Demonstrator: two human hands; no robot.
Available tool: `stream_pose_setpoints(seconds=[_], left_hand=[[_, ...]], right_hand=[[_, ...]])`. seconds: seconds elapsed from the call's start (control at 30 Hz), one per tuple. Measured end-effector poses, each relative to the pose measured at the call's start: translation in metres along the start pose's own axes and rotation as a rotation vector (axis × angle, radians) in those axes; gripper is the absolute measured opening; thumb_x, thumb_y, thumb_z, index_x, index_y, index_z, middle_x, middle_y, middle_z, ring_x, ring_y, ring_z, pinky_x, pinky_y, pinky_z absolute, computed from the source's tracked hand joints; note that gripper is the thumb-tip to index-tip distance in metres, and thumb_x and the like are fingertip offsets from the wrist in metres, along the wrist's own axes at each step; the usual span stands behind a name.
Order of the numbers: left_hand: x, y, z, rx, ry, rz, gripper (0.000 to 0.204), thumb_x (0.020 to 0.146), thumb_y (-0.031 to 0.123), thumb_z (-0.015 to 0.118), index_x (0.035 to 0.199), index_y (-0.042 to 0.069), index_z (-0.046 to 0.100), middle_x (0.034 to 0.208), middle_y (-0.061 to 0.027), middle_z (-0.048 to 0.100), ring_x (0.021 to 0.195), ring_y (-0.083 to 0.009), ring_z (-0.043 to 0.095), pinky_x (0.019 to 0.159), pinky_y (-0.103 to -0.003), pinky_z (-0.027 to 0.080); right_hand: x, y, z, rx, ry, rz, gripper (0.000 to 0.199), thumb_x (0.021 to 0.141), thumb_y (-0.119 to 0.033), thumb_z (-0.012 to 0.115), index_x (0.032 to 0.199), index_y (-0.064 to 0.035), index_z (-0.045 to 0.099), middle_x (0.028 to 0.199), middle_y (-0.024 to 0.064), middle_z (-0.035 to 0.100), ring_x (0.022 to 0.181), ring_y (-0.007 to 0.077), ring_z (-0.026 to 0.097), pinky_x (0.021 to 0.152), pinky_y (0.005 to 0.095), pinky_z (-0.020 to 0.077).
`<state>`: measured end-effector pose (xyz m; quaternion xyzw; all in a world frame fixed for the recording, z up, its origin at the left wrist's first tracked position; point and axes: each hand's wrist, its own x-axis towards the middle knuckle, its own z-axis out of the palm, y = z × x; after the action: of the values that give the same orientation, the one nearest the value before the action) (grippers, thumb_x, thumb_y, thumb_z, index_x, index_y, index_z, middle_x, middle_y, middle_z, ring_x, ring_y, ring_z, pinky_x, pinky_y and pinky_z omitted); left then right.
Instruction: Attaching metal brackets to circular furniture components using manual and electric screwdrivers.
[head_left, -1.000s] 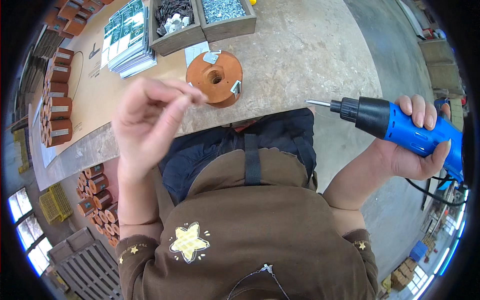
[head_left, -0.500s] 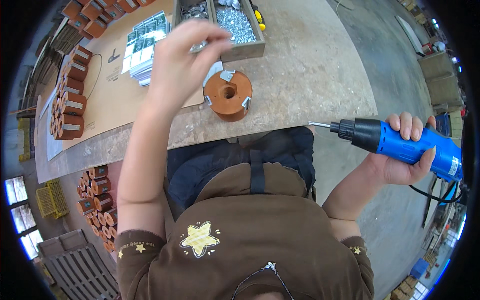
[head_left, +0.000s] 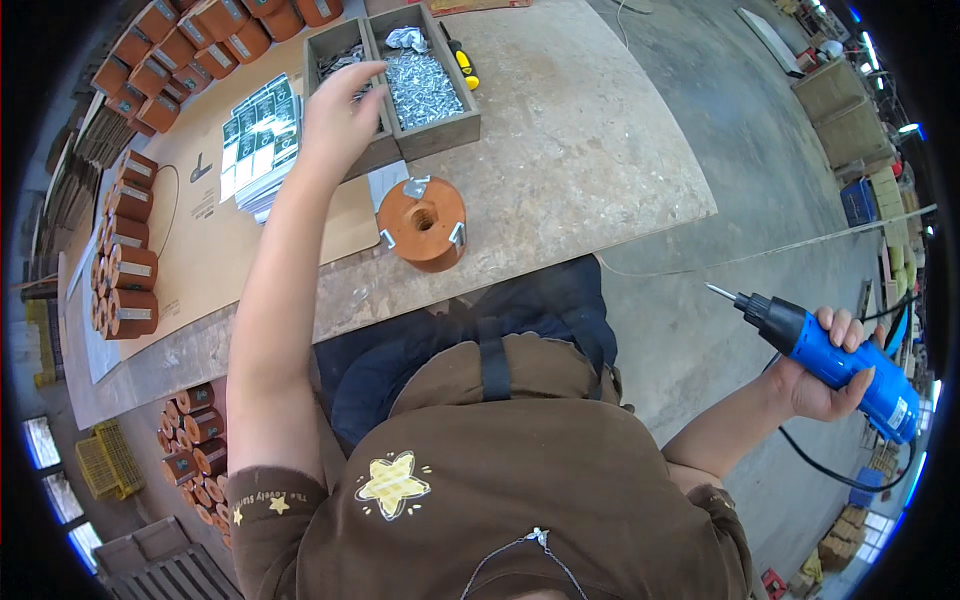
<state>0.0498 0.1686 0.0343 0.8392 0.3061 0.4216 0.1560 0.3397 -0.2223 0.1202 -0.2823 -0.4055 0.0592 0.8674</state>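
My right hand (head_left: 825, 375) is wrapped round a blue electric screwdriver (head_left: 850, 375) off the table's right side, its bit pointing up and to the left. My left hand (head_left: 342, 115) reaches over the left compartment of a wooden parts box (head_left: 440, 138). Its thumb and forefinger are apart, and I see nothing between them; the other fingers are partly hidden. An orange-brown round block (head_left: 425, 240) stands near the table's front edge. It has a centre hole and three small metal clips at its rim. Small silvery parts (head_left: 425, 92) fill the box's right compartment.
Left of the box lies a stack of green-and-white printed sheets (head_left: 262, 145) on cardboard (head_left: 200, 240). More orange-brown blocks (head_left: 132, 265) stand at the table's left and far left. A yellow-and-black tool (head_left: 465, 68) lies beside the box. The screwdriver's black cable (head_left: 840, 480) hangs below it.
My left hand has moved left over the parts box. My right hand has lowered the screwdriver, away from the table. The whole view has shifted, and the round block stays on the table.
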Motion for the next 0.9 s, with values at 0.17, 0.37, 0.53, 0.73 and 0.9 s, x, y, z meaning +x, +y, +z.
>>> stream_pose_setpoints(seconds=[0.17, 0.37, 0.53, 0.73, 0.9], left_hand=[[-0.114, 0.016, -0.045, 0.173, 0.377, -0.057, 0.019, 0.082, -0.005, 0.052, 0.101, -0.004, 0.054, 0.096, -0.013, 0.057, 0.088, -0.0218, 0.054, 0.08, -0.03, 0.042], [-0.214, 0.043, -0.011, 0.079, 0.344, -0.461, 0.01, 0.088, 0.004, 0.05, 0.096, -0.001, 0.049, 0.083, -0.0062, 0.05, 0.073, -0.0137, 0.046, 0.068, -0.024, 0.04], [-0.228, 0.023, 0.004, 0.142, 0.423, -0.835, 0.008, 0.088, 0.008, 0.05, 0.087, 0.001, 0.05, 0.075, -0.003, 0.049, 0.067, -0.0104, 0.045, 0.06, -0.024, 0.039], [-0.207, 0.025, 0.012, 0.514, 0.26, -0.725, 0.009, 0.084, 0.009, 0.053, 0.081, 0.0, 0.053, 0.071, -0.0119, 0.054, 0.063, -0.0239, 0.051, 0.059, -0.033, 0.042], [-0.202, 0.03, 0.007, 0.712, 0.203, -0.713, 0.008, 0.082, 0.011, 0.053, 0.08, 0.004, 0.055, 0.073, -0.0131, 0.055, 0.067, -0.03, 0.053, 0.062, -0.039, 0.042]], right_hand=[[0.029, 0.02, -0.029, -0.009, 0.174, -0.054, 0.045, 0.072, -0.024, 0.062, 0.107, 0.0002, 0.047, 0.074, 0.0062, 0.048, 0.071, 0.0171, 0.046, 0.07, 0.0329, 0.0366], [0.064, 0.09, -0.034, 0.382, 0.215, 0.249, 0.048, 0.073, -0.022, 0.06, 0.111, 0.0026, 0.043, 0.075, 0.0045, 0.045, 0.07, 0.0153, 0.044, 0.07, 0.0316, 0.0383], [0.075, 0.154, -0.024, 0.303, 0.059, 0.445, 0.047, 0.081, -0.023, 0.053, 0.119, -0.0002, 0.038, 0.077, 0.0053, 0.047, 0.072, 0.0163, 0.046, 0.071, 0.0337, 0.0404], [0.096, 0.155, -0.037, 0.203, 0.083, 0.645, 0.052, 0.082, -0.025, 0.054, 0.125, -0.007, 0.033, 0.081, 0.0064, 0.05, 0.081, 0.0186, 0.048, 0.082, 0.0397, 0.0414], [0.129, 0.12, -0.021, 0.04, 0.163, 0.947, 0.054, 0.079, -0.013, 0.06, 0.126, -0.0137, 0.034, 0.095, 0.0067, 0.053, 0.097, 0.0208, 0.049, 0.094, 0.0476, 0.0352]])
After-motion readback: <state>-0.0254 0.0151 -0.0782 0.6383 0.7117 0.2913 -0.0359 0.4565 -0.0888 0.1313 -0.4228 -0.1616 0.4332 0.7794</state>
